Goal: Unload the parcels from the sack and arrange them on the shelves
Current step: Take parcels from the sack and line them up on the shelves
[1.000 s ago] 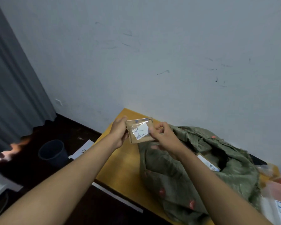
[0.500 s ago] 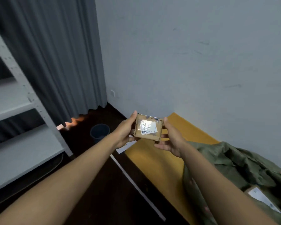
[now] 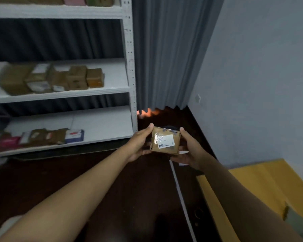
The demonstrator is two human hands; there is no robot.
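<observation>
Two hands carry one small taped parcel (image 3: 165, 140) in mid-air: left hand (image 3: 138, 145) and right hand (image 3: 188, 151) grip its opposite sides, fingers curled around it. The shelves (image 3: 101, 131) stand up-left of it, nearer the left hand, free space at their right ends.

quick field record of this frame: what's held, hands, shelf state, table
held: small brown parcel with a white label, in the air over the dark floor
left hand: grips the parcel's left edge
right hand: grips its right edge
shelf unit: white; parcels on the middle and lower shelves
yellow table: lower right
</observation>
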